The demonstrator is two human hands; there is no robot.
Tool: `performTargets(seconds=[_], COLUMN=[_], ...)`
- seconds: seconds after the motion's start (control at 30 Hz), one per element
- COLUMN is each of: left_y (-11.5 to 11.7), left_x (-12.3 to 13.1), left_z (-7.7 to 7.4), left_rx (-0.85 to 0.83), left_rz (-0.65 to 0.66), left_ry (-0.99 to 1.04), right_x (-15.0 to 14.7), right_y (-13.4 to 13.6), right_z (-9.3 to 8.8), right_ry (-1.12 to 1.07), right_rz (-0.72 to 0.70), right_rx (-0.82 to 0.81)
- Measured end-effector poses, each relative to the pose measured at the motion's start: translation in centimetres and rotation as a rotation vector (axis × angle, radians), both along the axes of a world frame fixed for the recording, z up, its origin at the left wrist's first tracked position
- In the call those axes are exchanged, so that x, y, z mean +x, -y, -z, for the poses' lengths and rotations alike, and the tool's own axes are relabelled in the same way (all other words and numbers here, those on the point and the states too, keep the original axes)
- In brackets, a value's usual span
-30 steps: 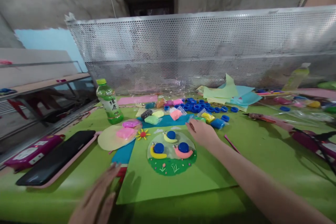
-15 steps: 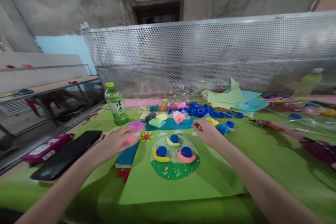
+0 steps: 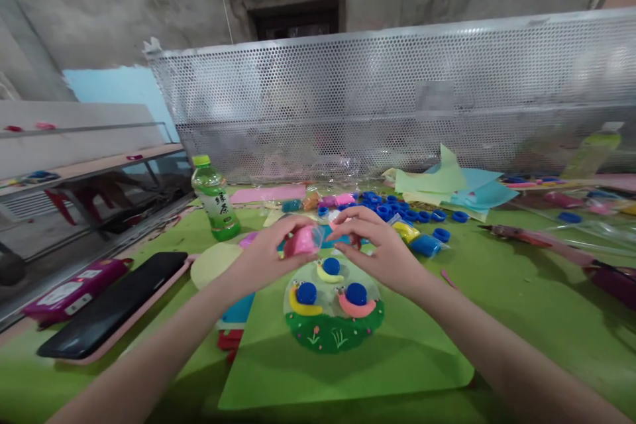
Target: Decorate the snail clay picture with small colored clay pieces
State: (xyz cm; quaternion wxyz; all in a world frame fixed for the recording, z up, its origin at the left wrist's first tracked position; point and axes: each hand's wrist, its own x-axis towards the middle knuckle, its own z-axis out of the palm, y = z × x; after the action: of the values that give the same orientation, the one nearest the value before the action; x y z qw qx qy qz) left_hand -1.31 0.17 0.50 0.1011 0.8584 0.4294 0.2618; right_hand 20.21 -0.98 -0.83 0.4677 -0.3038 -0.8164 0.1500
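Observation:
My left hand [image 3: 283, 248] is closed round a small clear bag of pink clay [image 3: 304, 240], held above the upper part of a green sheet [image 3: 397, 358]. Facing it, my right hand [image 3: 370, 242] has bent fingers near the bag's open side; whether anything small is between them is hard to make out. On the sheet below lies a round clay picture with a yellow snail [image 3: 304, 308], a pink snail [image 3: 358, 308] and a pale yellow snail [image 3: 328, 277], all with blue shells, over dark green clay grass [image 3: 332, 331].
Left are a green tea bottle [image 3: 216, 202], a black phone [image 3: 119, 298] and a purple box [image 3: 74, 291]. Behind lie blue rings [image 3: 382, 209] and coloured paper [image 3: 447, 185]. A blue clay bag [image 3: 426, 245] and a pointed tool [image 3: 527, 235] lie right; a perforated metal screen [image 3: 308, 106] stands behind.
My left hand has moved right and up with the pink bag. My right hand has come left toward it. A pale round piece now shows at the left, and a small pink strip at the right.

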Motion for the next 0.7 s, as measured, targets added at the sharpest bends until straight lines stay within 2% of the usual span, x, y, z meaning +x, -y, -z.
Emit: performTargets(seconds=[0.07,0.17,0.3,0.47,0.7], left_y=[-0.2,-0.2,0.2,0.9,2.0], left_x=[1.7,2.8,2.5,2.1,2.1], left_z=[0.3,1.1,2.5,3.6,4.1], left_rx=[-0.028,-0.058,-0.019,0.100,0.252], left_rz=[0.026,0.052,0.091,0.160,0.174], left_ry=[0.042,0.083,0.088,0.018,-0.146], right_x=[0.7,1.5,1.7,1.0,0.5], right_y=[0.3,0.7,1.1,1.4,1.9], right_z=[0.5,0.8,0.7,1.6,2.2], right_ry=[-0.016,-0.013,0.043,0.054,0.080], right_rz=[0.007,0.039,0.059,0.130,0.183], right_rx=[0.003,0.009,0.006,0.016,-0.157])
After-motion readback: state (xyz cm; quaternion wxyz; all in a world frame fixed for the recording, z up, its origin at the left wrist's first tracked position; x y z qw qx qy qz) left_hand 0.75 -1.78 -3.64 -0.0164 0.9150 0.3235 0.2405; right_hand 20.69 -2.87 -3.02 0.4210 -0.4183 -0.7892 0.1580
